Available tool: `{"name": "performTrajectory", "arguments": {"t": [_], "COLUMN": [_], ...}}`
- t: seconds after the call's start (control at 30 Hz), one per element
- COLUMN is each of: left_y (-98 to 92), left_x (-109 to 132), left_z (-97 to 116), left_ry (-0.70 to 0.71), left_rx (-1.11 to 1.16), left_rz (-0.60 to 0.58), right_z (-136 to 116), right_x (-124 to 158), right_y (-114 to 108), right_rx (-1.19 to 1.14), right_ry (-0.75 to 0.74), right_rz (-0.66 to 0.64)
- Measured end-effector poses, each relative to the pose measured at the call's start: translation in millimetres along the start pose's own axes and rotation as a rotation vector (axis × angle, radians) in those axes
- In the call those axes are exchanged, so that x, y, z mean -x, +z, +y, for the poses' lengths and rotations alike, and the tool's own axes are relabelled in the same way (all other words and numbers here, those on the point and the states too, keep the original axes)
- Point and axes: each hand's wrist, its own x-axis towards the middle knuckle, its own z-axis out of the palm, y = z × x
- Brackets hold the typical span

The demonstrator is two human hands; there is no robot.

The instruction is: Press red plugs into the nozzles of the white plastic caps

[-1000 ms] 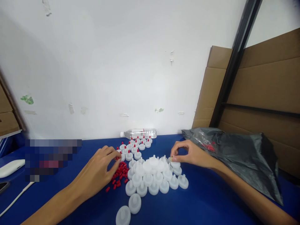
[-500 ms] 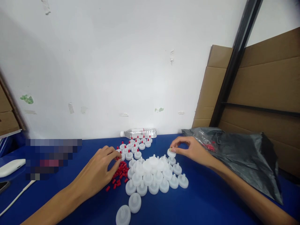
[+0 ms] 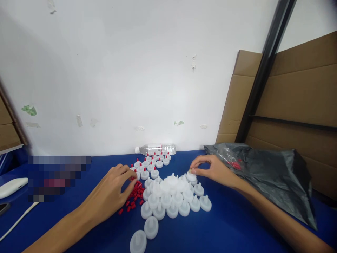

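Observation:
My right hand (image 3: 210, 169) pinches a white plastic cap (image 3: 191, 175) at the far right edge of a cluster of white nozzle caps (image 3: 171, 196) on the blue table (image 3: 226, 225). My left hand (image 3: 113, 191) rests curled over a heap of small red tips (image 3: 134, 198), fingertips pinched at the heap's top; what they hold is too small to make out. Behind the heap stand several white caps fitted with red tips (image 3: 151, 164).
A clear water bottle (image 3: 156, 149) lies against the white wall. A dark grey plastic bag (image 3: 265, 172) sprawls at right in front of cardboard sheets (image 3: 295, 102). Two loose white caps (image 3: 144, 233) sit near me. A white object and cable (image 3: 13, 188) lie at far left.
My right hand lifted one white cap off the cluster's right edge, then shifted it slightly left and lower. My left hand stayed over the red tips.

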Motion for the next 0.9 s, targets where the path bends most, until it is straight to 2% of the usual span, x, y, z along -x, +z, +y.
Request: {"name": "performTrajectory", "arguments": {"t": [0.9], "left_y": [4.7], "left_x": [2.2], "left_z": [-1.6], "left_ry": [0.019], "left_rx": [-0.003], "left_rz": [-0.019], "right_z": [5.4], "right_x": [2.7], "right_y": [1.0], "right_rx": [0.083], "right_ry": [-0.056], "right_rz": [-0.042]}}
